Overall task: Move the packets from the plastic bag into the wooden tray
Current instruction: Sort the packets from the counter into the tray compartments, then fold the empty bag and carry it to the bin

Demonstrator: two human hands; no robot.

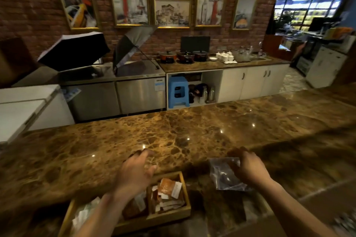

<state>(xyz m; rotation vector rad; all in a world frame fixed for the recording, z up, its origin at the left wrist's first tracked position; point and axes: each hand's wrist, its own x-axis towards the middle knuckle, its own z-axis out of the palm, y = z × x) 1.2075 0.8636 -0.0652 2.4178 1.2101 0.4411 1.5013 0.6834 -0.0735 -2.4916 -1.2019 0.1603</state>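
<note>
A wooden tray (pixel 184 194) with several compartments sits on the marble counter near the bottom edge. Its right compartment holds several orange and white packets (pixel 169 192); whitish packets (pixel 84 213) lie in the left one. My left hand (pixel 134 173) hovers over the tray's far side, fingers spread, holding nothing. To the right, a clear plastic bag (pixel 223 175) lies crumpled on the counter. My right hand (pixel 248 167) grips the bag's upper right edge. Whether packets are in the bag is unclear.
The brown marble counter (pixel 192 131) stretches wide beyond my hands. A steel fridge unit, a blue stool (pixel 178 90) and white cabinets stand across the aisle below a brick wall with framed pictures.
</note>
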